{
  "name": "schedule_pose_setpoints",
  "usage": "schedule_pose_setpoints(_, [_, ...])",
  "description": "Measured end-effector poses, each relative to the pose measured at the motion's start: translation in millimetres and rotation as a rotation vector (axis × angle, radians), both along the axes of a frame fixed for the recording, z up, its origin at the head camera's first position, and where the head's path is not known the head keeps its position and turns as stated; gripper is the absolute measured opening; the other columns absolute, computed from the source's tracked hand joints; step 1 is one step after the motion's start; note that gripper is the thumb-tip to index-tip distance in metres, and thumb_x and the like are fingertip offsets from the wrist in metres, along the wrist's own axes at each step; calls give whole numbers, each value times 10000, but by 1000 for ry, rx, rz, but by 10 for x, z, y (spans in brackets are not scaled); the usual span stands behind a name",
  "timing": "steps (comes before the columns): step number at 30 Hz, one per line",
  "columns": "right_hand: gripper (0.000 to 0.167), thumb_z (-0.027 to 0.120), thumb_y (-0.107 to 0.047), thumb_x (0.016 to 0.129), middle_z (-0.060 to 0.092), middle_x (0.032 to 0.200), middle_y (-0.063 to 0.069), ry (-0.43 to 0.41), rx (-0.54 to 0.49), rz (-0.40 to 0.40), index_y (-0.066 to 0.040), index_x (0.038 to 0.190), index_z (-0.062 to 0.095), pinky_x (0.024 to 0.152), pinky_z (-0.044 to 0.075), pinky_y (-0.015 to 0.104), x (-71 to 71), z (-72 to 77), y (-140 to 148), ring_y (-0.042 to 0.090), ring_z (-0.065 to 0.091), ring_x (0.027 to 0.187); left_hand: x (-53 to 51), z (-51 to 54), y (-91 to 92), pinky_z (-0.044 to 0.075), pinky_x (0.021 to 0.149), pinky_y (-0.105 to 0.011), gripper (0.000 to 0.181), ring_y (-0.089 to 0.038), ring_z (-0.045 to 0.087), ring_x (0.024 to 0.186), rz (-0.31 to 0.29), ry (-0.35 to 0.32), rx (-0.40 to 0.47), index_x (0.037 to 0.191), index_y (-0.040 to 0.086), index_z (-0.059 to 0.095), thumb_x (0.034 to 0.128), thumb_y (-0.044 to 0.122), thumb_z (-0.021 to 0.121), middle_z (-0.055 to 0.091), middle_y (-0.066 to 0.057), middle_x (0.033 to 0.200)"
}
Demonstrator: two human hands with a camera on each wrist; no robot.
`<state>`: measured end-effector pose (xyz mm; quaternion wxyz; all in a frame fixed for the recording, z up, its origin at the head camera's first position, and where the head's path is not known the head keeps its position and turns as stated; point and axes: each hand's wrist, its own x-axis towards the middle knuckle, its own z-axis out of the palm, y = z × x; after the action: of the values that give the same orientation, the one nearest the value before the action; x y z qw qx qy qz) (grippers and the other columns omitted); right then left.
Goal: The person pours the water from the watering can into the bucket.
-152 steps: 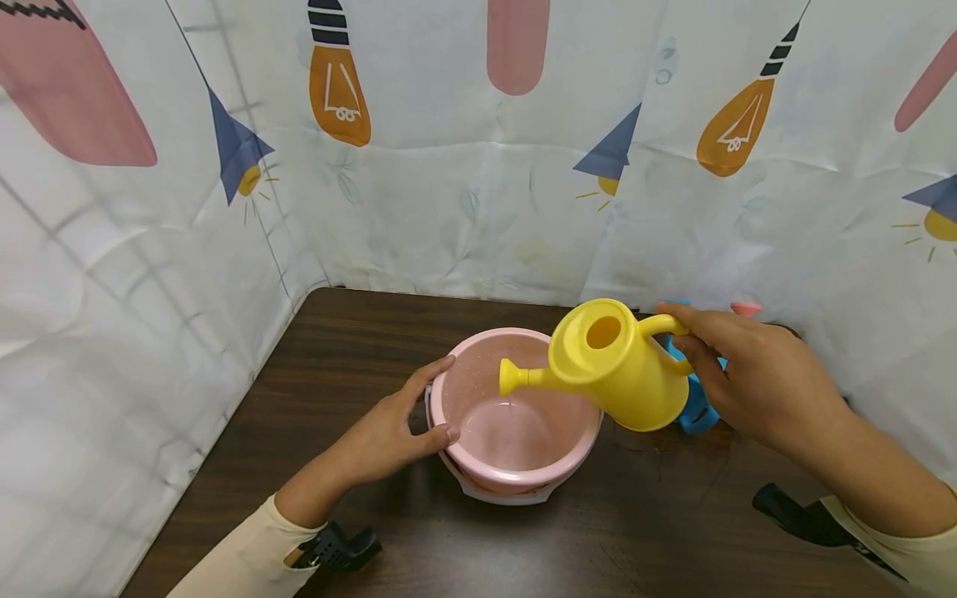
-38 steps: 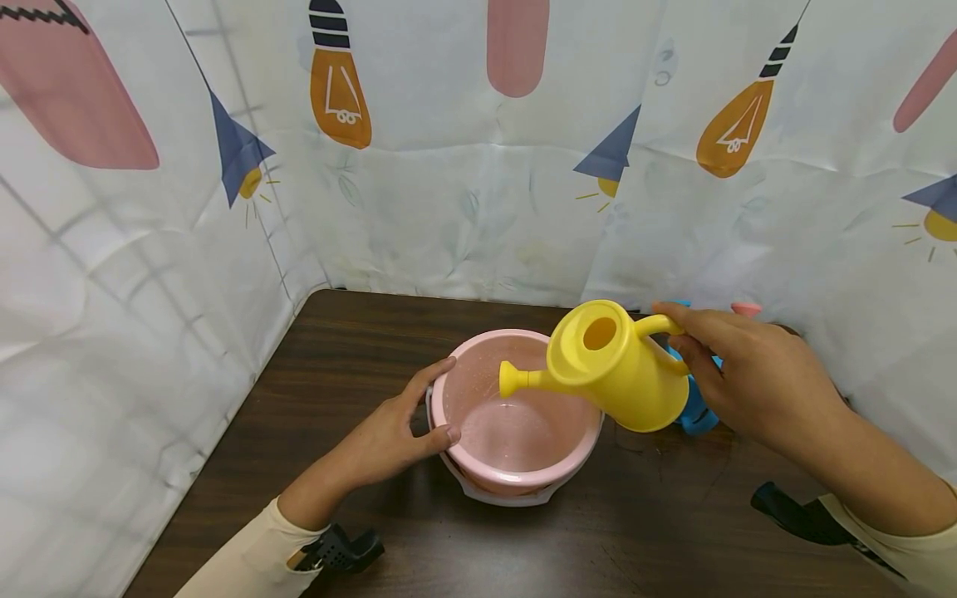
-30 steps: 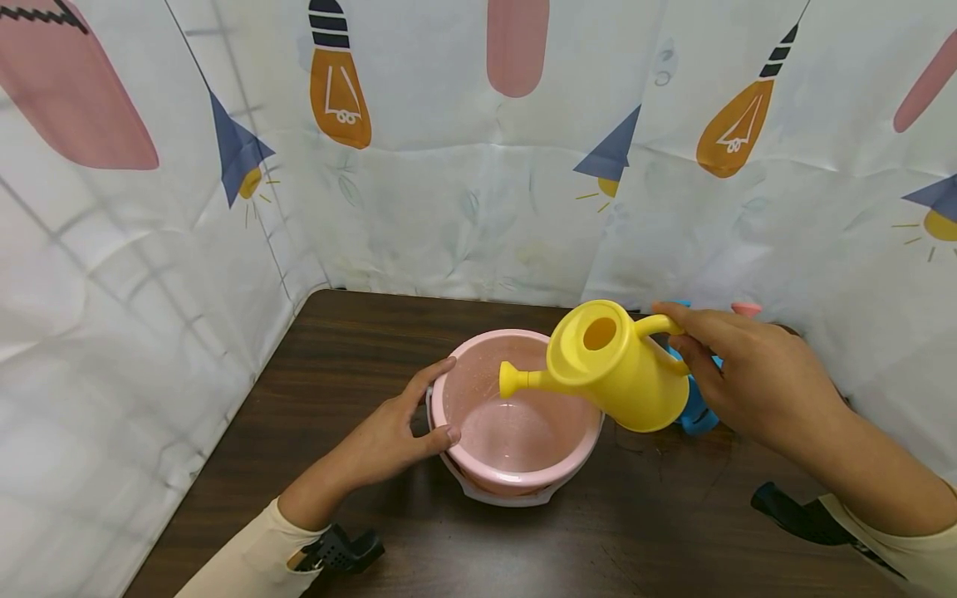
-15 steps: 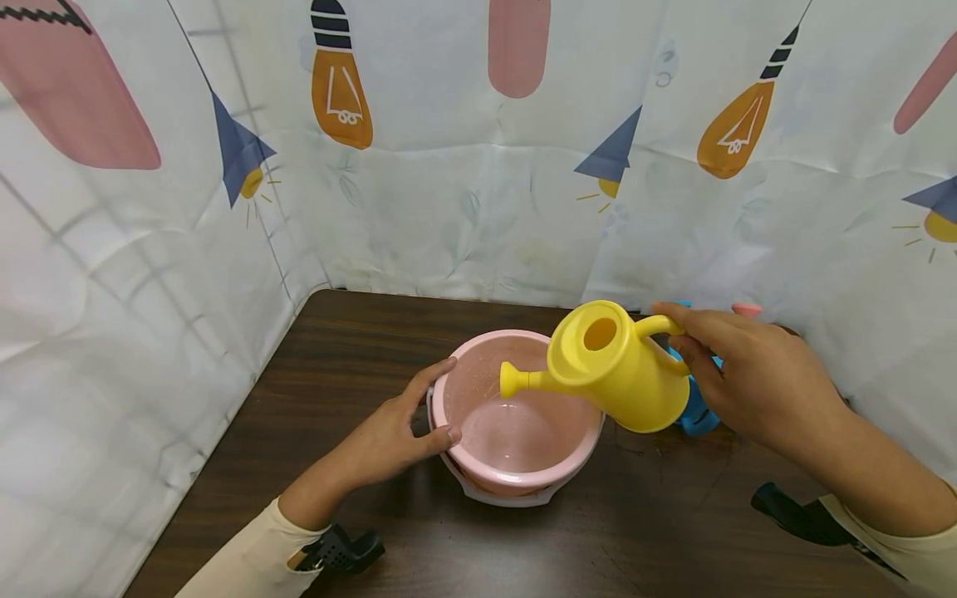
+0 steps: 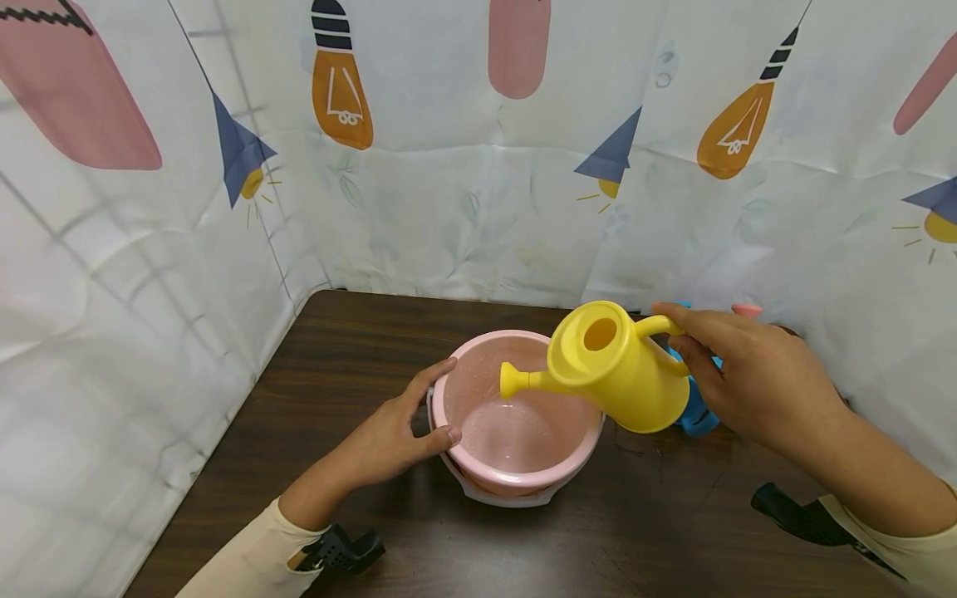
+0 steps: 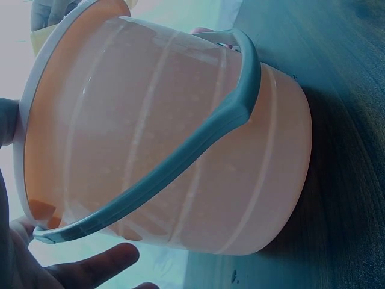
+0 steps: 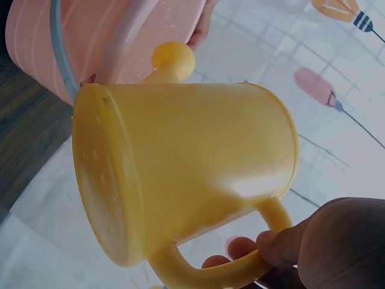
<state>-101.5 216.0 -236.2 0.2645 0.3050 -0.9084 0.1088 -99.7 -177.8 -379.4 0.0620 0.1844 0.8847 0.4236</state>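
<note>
My right hand (image 5: pixel 770 374) grips the handle of a yellow toy watering can (image 5: pixel 628 374), holding it tilted in the air. Its spout hangs over the open mouth of a pink bucket (image 5: pixel 516 479), which stands upright on the table. No stream from the spout can be made out; the bucket's inner wall looks wet. With thumb and forefinger apart, my left hand (image 5: pixel 381 436) holds the bucket's left rim. Other left fingers (image 6: pixel 99 265) extend beside the bucket in the left wrist view. A grey-blue carry handle (image 6: pixel 192 150) hangs down the bucket's outside.
Behind the right hand, a blue object (image 5: pixel 697 411) is partly hidden, with a small pink piece (image 5: pixel 746 310) near it. The dark wooden table (image 5: pixel 359 332) meets a printed white curtain (image 5: pixel 449 208) at the back and left. A few wet marks show right of the bucket.
A thin thread of water seen under the spout in the oldest frame no longer shows. Hands, watering can and bucket have hardly moved.
</note>
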Motion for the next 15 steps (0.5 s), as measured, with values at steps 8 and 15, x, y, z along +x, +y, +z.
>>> schedule_pose_setpoints(8, [502, 779, -10, 858, 721, 939, 6, 6, 3, 4, -88, 1341, 670, 548, 497, 436, -2, -1, 0, 170, 623, 645, 13, 11, -5, 430, 983, -574, 842, -302, 553, 1262, 3, 0, 3, 1591, 486, 193, 915, 516, 695, 486, -126, 1517])
schedule_pose_setpoints(15, [501, 781, -6, 852, 720, 923, 11, 16, 6, 12, -73, 1337, 673, 533, 485, 406, -2, -4, 3, 151, 600, 623, 10, 9, -11, 430, 983, -569, 843, -299, 544, 1269, -3, -6, 15, 1589, 492, 191, 916, 508, 697, 467, -120, 1532])
